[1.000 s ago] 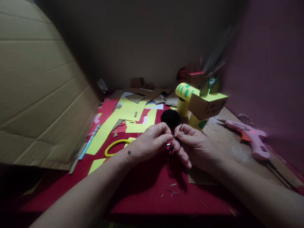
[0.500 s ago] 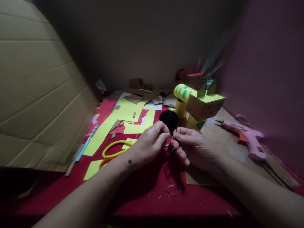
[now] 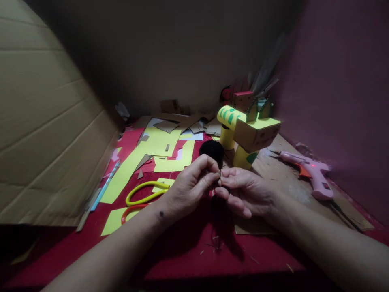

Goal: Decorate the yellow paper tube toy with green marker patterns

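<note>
My left hand (image 3: 194, 180) and my right hand (image 3: 247, 190) meet at the middle of the table, both closed in a pinch. Between the fingertips runs thin black yarn, mostly hidden by the fingers. A dark tangle of black yarn (image 3: 217, 202) hangs under the fingers. Just behind the hands lies a round black ball (image 3: 212, 151), apparently yarn. Beyond my right hand stands a yellow cardboard animal (image 3: 258, 132) with green spots, a box head and upright ears.
Yellow- and orange-handled scissors (image 3: 146, 190) lie left of my left hand. At right, a pink glue gun (image 3: 316, 170) with a red light rests on cardboard (image 3: 291, 182). Yellow paper scraps (image 3: 136, 154) cover the back left. A large cardboard panel (image 3: 48, 121) leans at the left.
My fingertips have come together, and the right-hand fingers have shifted over the hanging yarn. The whole scene has slid slightly left in view.
</note>
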`<state>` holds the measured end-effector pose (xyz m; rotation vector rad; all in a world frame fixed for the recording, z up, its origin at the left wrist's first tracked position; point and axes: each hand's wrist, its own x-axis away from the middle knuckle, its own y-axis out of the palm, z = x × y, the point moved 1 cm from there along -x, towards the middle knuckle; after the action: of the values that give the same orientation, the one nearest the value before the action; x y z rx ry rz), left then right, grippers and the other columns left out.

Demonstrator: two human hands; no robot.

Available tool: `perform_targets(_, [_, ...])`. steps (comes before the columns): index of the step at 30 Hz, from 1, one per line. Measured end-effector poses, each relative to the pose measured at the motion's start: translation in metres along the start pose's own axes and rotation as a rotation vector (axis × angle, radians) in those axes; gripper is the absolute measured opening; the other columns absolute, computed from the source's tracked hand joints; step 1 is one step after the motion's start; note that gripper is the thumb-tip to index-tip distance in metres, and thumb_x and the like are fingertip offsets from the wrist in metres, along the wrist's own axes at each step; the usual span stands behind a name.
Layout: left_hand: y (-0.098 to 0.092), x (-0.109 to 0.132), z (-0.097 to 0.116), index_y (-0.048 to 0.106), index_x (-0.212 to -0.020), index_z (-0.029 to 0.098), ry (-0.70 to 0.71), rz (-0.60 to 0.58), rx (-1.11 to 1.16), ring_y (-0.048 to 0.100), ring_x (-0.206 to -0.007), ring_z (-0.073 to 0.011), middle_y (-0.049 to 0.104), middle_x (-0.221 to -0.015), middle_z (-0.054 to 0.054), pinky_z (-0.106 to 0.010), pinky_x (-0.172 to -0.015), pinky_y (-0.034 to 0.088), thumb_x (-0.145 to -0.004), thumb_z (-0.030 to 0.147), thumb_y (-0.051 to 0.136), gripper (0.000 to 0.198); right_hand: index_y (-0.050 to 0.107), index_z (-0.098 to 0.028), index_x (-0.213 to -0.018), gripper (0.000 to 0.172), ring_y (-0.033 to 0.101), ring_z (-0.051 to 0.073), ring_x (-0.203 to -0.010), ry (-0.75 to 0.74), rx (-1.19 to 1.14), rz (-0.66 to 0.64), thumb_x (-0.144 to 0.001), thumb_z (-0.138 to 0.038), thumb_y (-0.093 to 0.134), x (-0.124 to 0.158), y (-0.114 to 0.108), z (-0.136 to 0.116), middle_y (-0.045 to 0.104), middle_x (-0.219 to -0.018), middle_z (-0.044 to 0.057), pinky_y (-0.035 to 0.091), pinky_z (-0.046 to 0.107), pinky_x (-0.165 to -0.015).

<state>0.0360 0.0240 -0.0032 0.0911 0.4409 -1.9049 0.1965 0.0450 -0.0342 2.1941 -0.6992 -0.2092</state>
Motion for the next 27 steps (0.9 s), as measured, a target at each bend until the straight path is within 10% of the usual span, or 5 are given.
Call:
perform_targets(6, [0.002,-0.002,-0.008,0.061,-0.118,0.03,-0.16,-0.031,0.397,0.055,-0.07,-0.0062,0.055,-0.09,0.004,-0.017,-0.064,0.047,-0.088,0.017,0.061,0.033,0.061,-0.01,-0.083,0.019,0.057,0.006,-0.034,0.021,-0.026,-0.071,-0.077,-0.021,0.075,-0.001,-0.003,0.0,0.07,-0.067,0.0,0.051,0.016,-0.03])
perform_targets(12, [0.002,-0.001,-0.01,0.068,-0.087,0.018,-0.242,-0.05,0.495,0.06,-0.062,-0.0052,0.062,-0.073,0.002,-0.014,-0.062,0.047,-0.087,0.021,0.066,0.003,0.061,-0.01,-0.088,0.018,0.059,0.007,-0.035,0.005,-0.036,-0.074,-0.08,-0.021,0.073,0.001,-0.004,0.001,0.071,-0.07,0.001,0.052,0.016,-0.032])
perform_targets(27, [0.014,-0.002,-0.007,0.061,-0.084,0.016,-0.309,0.124,0.756,0.064,-0.05,-0.0085,0.065,-0.067,0.002,-0.017,-0.051,0.053,-0.084,0.012,0.065,0.005,0.062,-0.008,-0.078,0.013,0.065,0.01,-0.04,-0.086,0.027,-0.026,-0.085,-0.019,0.066,0.002,0.006,-0.002,0.07,-0.066,0.001,0.053,0.017,-0.032])
